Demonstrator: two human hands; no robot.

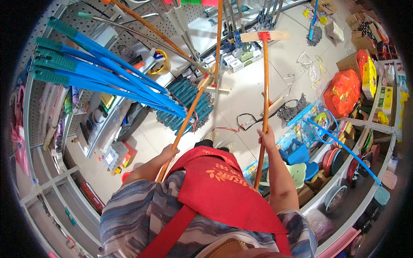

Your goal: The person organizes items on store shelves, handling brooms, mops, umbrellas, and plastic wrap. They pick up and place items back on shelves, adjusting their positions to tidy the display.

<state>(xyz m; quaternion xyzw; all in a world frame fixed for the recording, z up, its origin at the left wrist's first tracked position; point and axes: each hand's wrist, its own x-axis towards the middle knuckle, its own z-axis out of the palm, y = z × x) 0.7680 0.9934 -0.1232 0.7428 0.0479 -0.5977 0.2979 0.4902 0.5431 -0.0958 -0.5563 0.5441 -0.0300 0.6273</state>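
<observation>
My left hand grips a brown wooden pole that slants up to a pale wooden crosspiece with a red fitting. Closed around a second wooden pole is my right hand; this pole stands nearly upright in the picture, with a pale wooden crosspiece and red bracket at its top. Left of the first pole lies a bundle of blue mop handles with dark green grips. Teal and grey mop heads are on the floor near it. Another wooden-handled tool stands between the poles.
Shelving with household goods lines the left, and low shelves with basins line the right. A blue-handled tool leans across them. A red plastic bag, a yellow bucket, grey mop heads and loose straps are also around.
</observation>
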